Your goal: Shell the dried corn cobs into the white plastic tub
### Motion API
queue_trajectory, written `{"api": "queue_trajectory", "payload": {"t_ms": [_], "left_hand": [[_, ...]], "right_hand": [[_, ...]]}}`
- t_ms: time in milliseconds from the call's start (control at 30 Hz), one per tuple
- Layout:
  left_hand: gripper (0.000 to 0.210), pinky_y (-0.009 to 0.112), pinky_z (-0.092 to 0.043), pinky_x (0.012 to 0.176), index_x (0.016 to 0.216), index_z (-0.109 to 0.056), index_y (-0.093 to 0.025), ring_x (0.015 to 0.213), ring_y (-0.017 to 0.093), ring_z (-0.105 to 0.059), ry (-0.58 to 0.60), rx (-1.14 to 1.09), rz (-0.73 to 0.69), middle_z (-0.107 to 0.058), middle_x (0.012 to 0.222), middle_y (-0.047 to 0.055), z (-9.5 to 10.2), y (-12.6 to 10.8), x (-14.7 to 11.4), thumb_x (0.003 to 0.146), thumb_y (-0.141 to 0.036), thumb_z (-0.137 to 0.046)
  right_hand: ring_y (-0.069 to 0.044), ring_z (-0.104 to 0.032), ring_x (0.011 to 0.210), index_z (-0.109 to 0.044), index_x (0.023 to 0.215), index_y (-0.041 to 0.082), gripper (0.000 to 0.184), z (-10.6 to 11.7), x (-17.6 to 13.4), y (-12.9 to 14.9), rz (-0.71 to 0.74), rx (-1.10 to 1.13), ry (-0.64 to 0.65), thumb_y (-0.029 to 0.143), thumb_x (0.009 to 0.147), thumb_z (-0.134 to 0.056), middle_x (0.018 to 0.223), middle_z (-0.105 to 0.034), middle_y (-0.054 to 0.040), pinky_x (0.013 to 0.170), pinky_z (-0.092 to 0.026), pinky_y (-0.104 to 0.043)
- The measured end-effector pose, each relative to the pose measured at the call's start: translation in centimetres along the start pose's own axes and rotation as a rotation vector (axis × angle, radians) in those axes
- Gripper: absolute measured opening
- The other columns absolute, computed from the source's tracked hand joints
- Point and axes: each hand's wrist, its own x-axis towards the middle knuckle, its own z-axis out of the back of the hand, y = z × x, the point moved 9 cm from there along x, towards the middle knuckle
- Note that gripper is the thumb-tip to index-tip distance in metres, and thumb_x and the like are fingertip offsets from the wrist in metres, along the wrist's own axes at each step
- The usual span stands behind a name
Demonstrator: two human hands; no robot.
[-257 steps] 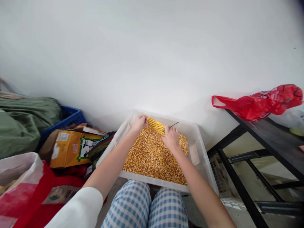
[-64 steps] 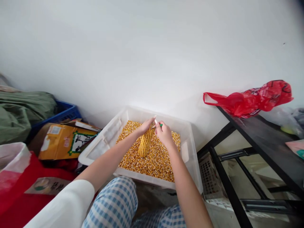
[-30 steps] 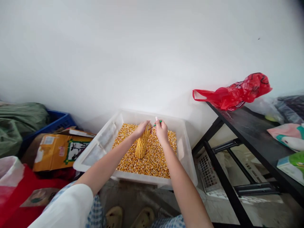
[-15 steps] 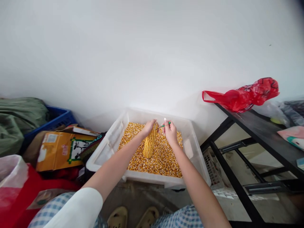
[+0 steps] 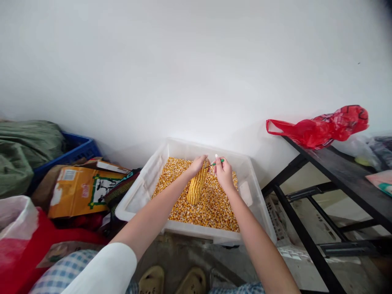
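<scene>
My left hand (image 5: 199, 164) is closed round the upper end of a yellow corn cob (image 5: 196, 188), which slants down toward me over the loose kernels. Between the fingers of my right hand (image 5: 224, 171) is a thin tool with a green handle (image 5: 219, 162), perhaps a small screwdriver. Its slim shaft points left and meets the cob near the top. Beneath both hands, a translucent plastic bin (image 5: 196, 230) holds a thick layer of yellow and whitish corn kernels (image 5: 211, 212).
A black metal rack (image 5: 343, 183) with a red plastic bag (image 5: 324, 128) stands at the right. To the left are an orange carton (image 5: 76, 192), a blue crate (image 5: 79, 149) and a red bag (image 5: 27, 245). A white wall (image 5: 196, 69) rises behind the bin.
The whole view has shifted slightly, so the bin and rack appear a little further right. Both hands keep their holds on the cob and the green-handled tool.
</scene>
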Motion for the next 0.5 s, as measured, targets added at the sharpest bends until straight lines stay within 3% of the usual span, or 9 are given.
{"api": "queue_trajectory", "payload": {"t_ms": [167, 367, 500], "left_hand": [[0.046, 0.025, -0.041, 0.052, 0.062, -0.052, -0.013, 0.047, 0.013, -0.052, 0.009, 0.019, -0.048, -0.056, 0.050, 0.003, -0.5, -0.3, 0.0, 0.078, -0.048, -0.026], [0.038, 0.025, -0.039, 0.067, 0.062, -0.052, -0.014, 0.065, 0.015, -0.051, -0.194, 0.288, -0.164, -0.056, 0.058, 0.002, 0.6, -1.8, 0.0, 0.077, -0.041, -0.030], [0.036, 0.023, -0.039, 0.063, 0.059, -0.051, -0.014, 0.063, 0.014, -0.049, -0.146, 0.271, -0.163, -0.055, 0.056, 0.002, 0.1, -1.9, 0.1, 0.078, -0.035, -0.029]], "right_hand": [[-0.010, -0.047, 0.045, -0.046, 0.073, 0.019, 0.029, -0.3, -0.3, 0.6, 0.083, -0.125, 0.021, 0.042, 0.084, -0.033, 0.051, -0.049, 0.0025, 0.046, -0.034, -0.020], [-0.012, -0.047, 0.049, -0.045, 0.072, 0.019, 0.025, -1.2, -1.0, 1.2, 0.229, -0.254, 0.004, 0.037, 0.085, -0.032, 0.056, -0.051, -0.0002, 0.050, -0.033, -0.023], [-0.013, -0.047, 0.050, -0.044, 0.072, 0.020, 0.027, -0.9, -0.7, 0.4, 0.193, -0.208, -0.042, 0.036, 0.086, -0.028, 0.056, -0.050, 0.0000, 0.052, -0.034, -0.023]]}}
